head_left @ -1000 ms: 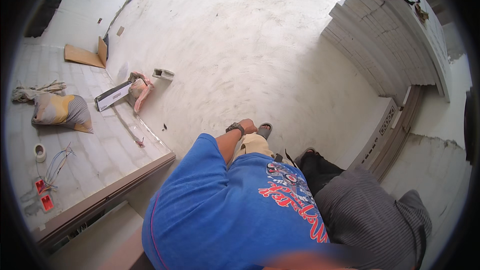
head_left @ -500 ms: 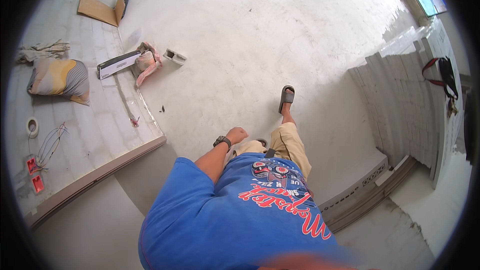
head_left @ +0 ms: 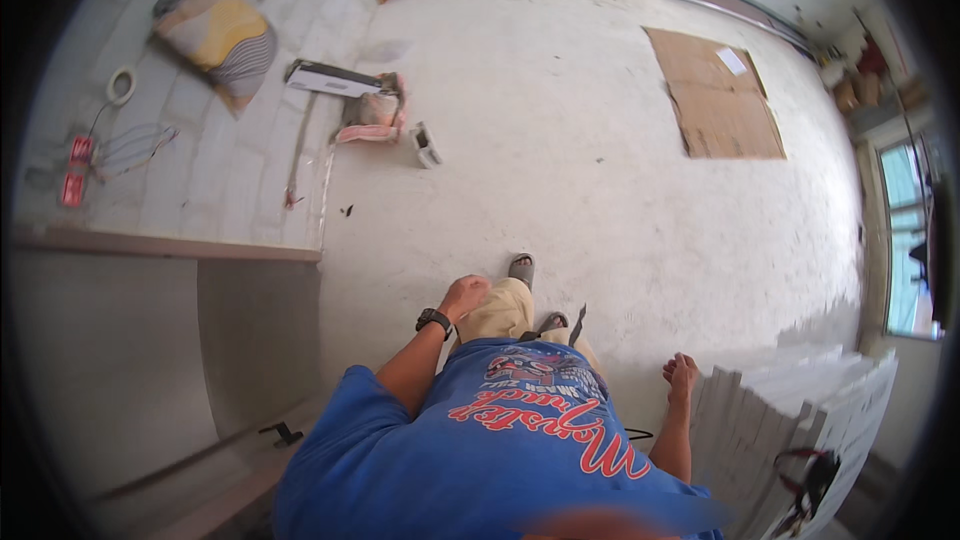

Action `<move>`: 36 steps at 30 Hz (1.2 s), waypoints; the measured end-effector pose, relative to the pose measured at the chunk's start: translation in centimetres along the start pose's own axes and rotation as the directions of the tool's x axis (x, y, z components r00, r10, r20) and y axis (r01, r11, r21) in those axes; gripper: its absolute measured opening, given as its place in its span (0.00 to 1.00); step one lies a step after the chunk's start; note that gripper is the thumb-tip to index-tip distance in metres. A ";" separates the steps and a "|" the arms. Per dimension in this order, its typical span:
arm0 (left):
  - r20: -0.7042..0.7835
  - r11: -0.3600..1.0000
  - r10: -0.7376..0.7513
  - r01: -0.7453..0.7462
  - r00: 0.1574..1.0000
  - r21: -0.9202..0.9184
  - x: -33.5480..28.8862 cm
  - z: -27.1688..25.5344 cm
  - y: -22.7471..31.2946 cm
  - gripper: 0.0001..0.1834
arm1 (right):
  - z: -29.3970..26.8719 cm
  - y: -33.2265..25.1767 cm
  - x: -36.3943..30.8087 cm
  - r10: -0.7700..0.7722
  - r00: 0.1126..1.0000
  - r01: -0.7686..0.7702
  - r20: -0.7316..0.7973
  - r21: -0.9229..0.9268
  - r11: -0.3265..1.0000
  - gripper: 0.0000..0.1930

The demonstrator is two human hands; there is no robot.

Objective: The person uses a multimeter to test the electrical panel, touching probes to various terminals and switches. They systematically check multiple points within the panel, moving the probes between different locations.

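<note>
My left hand (head_left: 466, 298), with a black watch (head_left: 433, 320) on its wrist, hangs beside my beige trousers (head_left: 497, 315). Its fingers look curled in, and no object shows in them. Out to the other side, my right hand (head_left: 681, 373) hangs over the floor near a stack of pale panels (head_left: 745, 420). Its fingers are loosely bent and a little apart, with nothing between them. Neither hand touches anything. Dark sandals (head_left: 521, 271) are on my feet, one ahead of the other.
A flattened cardboard sheet (head_left: 715, 95) lies ahead on the pale floor. A hollow block (head_left: 425, 145) and a pink bag (head_left: 370, 118) are ahead left, by a block wall (head_left: 240, 170) with red socket boxes (head_left: 74, 172). A dark strap (head_left: 815, 480) hangs on the panels.
My view has turned to the right. The cardboard sheet and window show more fully, my right hand has come into view, and my other foot has come forward.
</note>
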State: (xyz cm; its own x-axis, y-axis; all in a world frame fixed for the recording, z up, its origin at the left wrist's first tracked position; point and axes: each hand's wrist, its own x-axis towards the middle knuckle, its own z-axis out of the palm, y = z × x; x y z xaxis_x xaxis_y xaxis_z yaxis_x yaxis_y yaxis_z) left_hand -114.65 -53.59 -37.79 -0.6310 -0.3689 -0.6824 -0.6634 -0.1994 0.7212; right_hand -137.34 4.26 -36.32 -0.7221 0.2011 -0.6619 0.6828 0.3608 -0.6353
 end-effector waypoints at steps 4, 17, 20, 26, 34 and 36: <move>-0.199 0.944 0.152 -0.083 0.968 0.318 2.9 3.4 -1.3 0.19 | 4.5 -12.3 8.3 -0.112 0.993 0.107 0.047 0.105 0.989 0.10; -0.553 0.526 -0.828 -0.473 -0.093 -0.707 -26.6 30.5 -19.7 0.13 | 44.4 -23.6 -5.9 0.580 0.158 0.984 0.800 -0.075 -0.163 0.17; -0.326 0.339 -0.939 -0.437 -0.108 -0.833 -30.5 43.4 -24.5 0.13 | 47.2 -17.8 -21.6 0.748 -0.119 0.989 0.653 0.148 0.028 0.14; 0.198 -0.122 -0.980 -0.833 0.016 -0.540 -32.4 56.3 -28.1 0.13 | 39.4 4.0 -45.9 0.808 -0.561 0.729 0.179 0.571 0.379 0.13; -0.003 0.833 -0.263 -0.226 -0.965 -0.506 -73.5 42.2 -28.1 0.19 | 44.5 29.5 -50.6 0.962 -0.249 0.367 0.112 0.930 -0.013 0.21; -0.084 0.942 -0.088 -0.055 -0.993 -0.331 -87.5 38.0 -23.0 0.20 | 48.4 30.8 -49.1 0.938 -0.260 0.376 0.229 0.919 -0.120 0.21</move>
State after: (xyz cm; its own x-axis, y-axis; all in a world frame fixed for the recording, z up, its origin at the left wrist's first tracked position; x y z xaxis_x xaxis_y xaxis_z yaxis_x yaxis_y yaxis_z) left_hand -59.45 17.79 0.78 0.7185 0.3074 0.6239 -0.4566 -0.4682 0.7565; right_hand -75.49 -38.63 -42.64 0.8534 0.0775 -0.5155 -0.2517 -0.8046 -0.5378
